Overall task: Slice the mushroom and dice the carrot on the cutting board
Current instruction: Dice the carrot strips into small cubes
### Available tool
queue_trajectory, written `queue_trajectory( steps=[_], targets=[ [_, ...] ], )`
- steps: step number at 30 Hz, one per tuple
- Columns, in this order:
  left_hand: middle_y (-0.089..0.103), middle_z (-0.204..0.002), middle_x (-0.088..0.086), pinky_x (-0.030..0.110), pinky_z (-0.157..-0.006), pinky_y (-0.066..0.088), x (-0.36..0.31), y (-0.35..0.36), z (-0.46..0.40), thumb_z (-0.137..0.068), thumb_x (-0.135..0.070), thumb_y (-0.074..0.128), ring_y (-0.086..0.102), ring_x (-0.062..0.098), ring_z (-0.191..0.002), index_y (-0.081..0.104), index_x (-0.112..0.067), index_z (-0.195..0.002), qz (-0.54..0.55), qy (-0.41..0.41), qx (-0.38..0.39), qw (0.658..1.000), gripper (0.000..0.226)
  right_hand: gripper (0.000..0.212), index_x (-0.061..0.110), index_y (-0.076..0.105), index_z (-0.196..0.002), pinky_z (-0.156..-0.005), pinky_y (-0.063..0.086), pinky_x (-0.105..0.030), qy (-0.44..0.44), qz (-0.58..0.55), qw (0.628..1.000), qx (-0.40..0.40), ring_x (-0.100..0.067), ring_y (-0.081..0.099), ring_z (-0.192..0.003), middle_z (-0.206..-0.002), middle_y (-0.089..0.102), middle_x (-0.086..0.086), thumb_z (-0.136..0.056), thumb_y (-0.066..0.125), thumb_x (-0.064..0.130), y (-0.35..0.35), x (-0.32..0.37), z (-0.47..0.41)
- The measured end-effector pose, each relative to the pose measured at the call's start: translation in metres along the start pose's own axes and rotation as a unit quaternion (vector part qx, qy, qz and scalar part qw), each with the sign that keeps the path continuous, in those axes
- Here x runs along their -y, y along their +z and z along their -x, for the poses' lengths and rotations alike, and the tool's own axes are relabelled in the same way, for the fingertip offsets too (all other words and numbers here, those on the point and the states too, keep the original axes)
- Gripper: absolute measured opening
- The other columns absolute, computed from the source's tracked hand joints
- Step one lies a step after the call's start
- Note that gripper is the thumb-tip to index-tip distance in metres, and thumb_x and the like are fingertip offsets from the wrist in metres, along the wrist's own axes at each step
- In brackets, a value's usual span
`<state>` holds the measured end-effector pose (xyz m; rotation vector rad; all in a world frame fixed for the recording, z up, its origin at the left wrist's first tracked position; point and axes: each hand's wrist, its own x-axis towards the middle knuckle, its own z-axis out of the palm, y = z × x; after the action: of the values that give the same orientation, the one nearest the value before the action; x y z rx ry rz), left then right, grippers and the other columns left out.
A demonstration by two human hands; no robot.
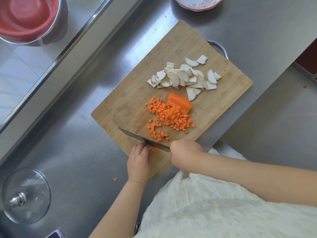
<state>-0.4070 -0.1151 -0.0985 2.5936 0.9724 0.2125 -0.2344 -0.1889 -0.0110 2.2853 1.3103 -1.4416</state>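
A wooden cutting board (pixel 133 93) lies on the steel counter. Pale mushroom slices (pixel 185 77) are heaped at its far right. A pile of small carrot cubes (pixel 171 117) sits mid-board beside an uncut carrot chunk (pixel 180 103). My right hand (pixel 185 155) grips the handle of a knife (pixel 142 139), whose blade rests edge-down at the board's near corner. Behind the blade, my left hand (pixel 139 162) pinches a small bit of carrot (pixel 155 149) with curled fingertips.
A red basin in a metal pot (pixel 29 19) sits in the sink at top left. A glass lid (pixel 25 194) lies at bottom left. A patterned plate (pixel 199 3) is at the top. One stray carrot cube (pixel 115 179) lies on the counter.
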Motion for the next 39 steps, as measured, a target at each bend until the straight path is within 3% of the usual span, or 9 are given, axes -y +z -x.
queue_trajectory(
  steps=[5,9,14,19,24,34,39],
  targets=[
    [0.064,-0.082,0.005,0.031,-0.058,0.05,0.001,0.002,0.001,-0.09,-0.024,0.052,0.051,0.019,-0.082,0.072,-0.009,-0.082,0.004,-0.004,-0.006,1.0,0.026,0.015,0.011,0.057,-0.1,-0.062,0.04,-0.029,0.018,0.004,0.999,0.031,-0.027,0.058,-0.084,-0.102,0.062,-0.011,-0.096,0.044,0.009,0.003,0.006,-0.004],
    [0.064,-0.085,0.005,0.03,-0.056,0.048,0.0,0.001,0.0,-0.089,-0.021,0.054,0.051,0.019,-0.082,0.072,-0.009,-0.083,0.001,-0.008,-0.003,1.0,0.022,0.021,0.01,0.059,-0.108,-0.062,0.042,-0.028,0.02,-0.067,0.997,0.016,-0.026,0.057,-0.081,-0.101,0.063,-0.008,-0.098,0.047,0.024,0.003,0.006,-0.015],
    [0.063,-0.086,0.002,0.029,-0.054,0.048,-0.002,-0.002,-0.001,-0.089,-0.02,0.054,0.053,0.018,-0.082,0.07,-0.013,-0.082,0.002,-0.009,0.011,1.0,0.019,0.033,0.011,0.059,-0.118,-0.076,0.047,-0.032,0.012,-0.159,0.987,0.005,-0.028,0.061,-0.101,-0.111,0.065,-0.009,-0.098,0.047,0.035,-0.004,0.001,-0.021],
    [0.065,-0.086,0.004,0.028,-0.058,0.048,-0.005,-0.004,0.006,-0.09,-0.024,0.053,0.056,0.02,-0.08,0.071,-0.011,-0.082,0.003,-0.005,-0.011,1.0,0.024,0.034,0.01,0.06,-0.112,-0.071,0.051,-0.033,-0.018,-0.114,0.993,-0.003,-0.027,0.063,-0.091,-0.101,0.066,-0.008,-0.098,0.044,0.036,-0.002,-0.009,-0.007],
    [0.065,-0.086,0.005,0.031,-0.057,0.05,-0.005,0.001,0.01,-0.09,-0.025,0.052,0.057,0.022,-0.078,0.072,-0.009,-0.083,-0.013,-0.01,-0.003,1.0,0.026,0.03,0.01,0.059,-0.107,-0.06,0.042,-0.03,-0.039,-0.054,0.998,0.005,-0.024,0.054,-0.074,-0.084,0.053,-0.004,-0.1,0.041,0.034,0.002,-0.004,0.002],
    [0.065,-0.086,0.008,0.035,-0.062,0.053,0.001,0.004,0.01,-0.087,-0.014,0.061,0.059,0.025,-0.078,0.07,-0.005,-0.086,-0.003,0.005,0.004,1.0,0.012,0.028,0.008,0.058,-0.104,-0.05,0.036,-0.027,-0.026,-0.045,0.999,0.015,-0.023,0.053,-0.07,-0.071,0.047,-0.001,-0.1,0.041,0.03,0.009,0.001,-0.001],
    [0.065,-0.088,0.008,0.033,-0.061,0.052,0.002,0.007,0.012,-0.091,-0.021,0.053,0.057,0.024,-0.08,0.07,-0.004,-0.086,0.005,0.006,-0.006,1.0,0.025,0.023,0.01,0.057,-0.097,-0.05,0.036,-0.026,-0.012,-0.053,0.998,0.022,-0.02,0.051,-0.066,-0.069,0.047,0.0,-0.1,0.042,0.028,0.011,0.003,-0.004]
  ],
)
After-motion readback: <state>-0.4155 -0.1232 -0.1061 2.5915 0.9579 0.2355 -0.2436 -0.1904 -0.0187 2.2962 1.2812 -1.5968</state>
